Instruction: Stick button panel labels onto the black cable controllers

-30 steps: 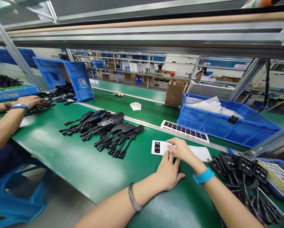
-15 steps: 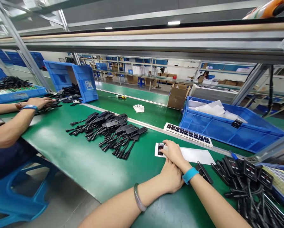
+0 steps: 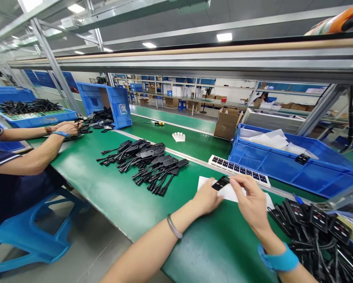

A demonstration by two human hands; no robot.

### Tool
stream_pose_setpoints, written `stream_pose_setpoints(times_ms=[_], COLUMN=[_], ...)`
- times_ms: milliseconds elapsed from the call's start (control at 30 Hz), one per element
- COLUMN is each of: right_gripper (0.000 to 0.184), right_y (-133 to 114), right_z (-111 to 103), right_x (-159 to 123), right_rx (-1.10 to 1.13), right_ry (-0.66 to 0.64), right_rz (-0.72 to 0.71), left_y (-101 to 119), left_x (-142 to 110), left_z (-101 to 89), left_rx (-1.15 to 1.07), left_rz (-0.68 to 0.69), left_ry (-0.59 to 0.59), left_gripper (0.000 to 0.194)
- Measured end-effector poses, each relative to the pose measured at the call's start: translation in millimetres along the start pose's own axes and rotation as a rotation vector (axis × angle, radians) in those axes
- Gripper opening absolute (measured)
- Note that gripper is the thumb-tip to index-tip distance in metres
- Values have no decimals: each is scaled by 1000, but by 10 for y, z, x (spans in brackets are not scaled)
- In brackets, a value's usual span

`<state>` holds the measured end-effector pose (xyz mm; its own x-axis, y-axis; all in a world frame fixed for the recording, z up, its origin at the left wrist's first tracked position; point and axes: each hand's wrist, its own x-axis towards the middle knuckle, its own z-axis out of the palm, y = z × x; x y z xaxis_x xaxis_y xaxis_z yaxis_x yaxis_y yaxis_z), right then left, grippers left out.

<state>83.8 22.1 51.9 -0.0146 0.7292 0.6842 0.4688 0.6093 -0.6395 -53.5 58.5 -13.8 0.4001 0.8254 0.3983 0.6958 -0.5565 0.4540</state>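
A small black label with pale markings is held up between my hands, tilted above a white backing sheet. My left hand is closed at the label's left end; its fingertips are partly hidden. My right hand pinches the label's upper right corner between thumb and index finger. Behind the sheet lies a white strip bearing a row of black labels. To the right is a pile of black devices with cables, some with labelled faces.
Black cabled parts lie heaped left of centre. A blue bin with white sheets stands back right. A white glove and a screwdriver lie farther back. At far left, a co-worker's hands handle black parts beside a tipped blue crate.
The label has come up from the backing sheet into my hands. My right hand has moved right, off my left wrist, and my left hand has come up to the label. The view has turned slightly left.
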Motion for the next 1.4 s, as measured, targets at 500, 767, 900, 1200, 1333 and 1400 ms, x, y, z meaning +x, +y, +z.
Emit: stream_pose_setpoints(times_ms=[500,767,900,1200,1333,1400], right_gripper=[22,20,21,18,17,16], right_y=[358,375,361,296,290,287], right_z=[-817,-819,-828,-829,-832,-826], right_x=[-827,-834,-821,-787,-793,-804], right_rx=[84,268,411,527,519,477], right_ry=[175,191,259,227,184,157], right_rz=[439,501,541,578,595,588], left_y=[-812,-731,-354,684,808,831], left_x=[52,79,103,-216,-315,-341], left_z=[-499,-623,-668,-52,37,33], left_rx=[590,506,300,-1230,-1412,-1439], left_rz=[-477,-356,-220,-485,-544,-535], left_ry=[297,414,578,-35,-205,-269], left_gripper=[37,24,38,46,45,46])
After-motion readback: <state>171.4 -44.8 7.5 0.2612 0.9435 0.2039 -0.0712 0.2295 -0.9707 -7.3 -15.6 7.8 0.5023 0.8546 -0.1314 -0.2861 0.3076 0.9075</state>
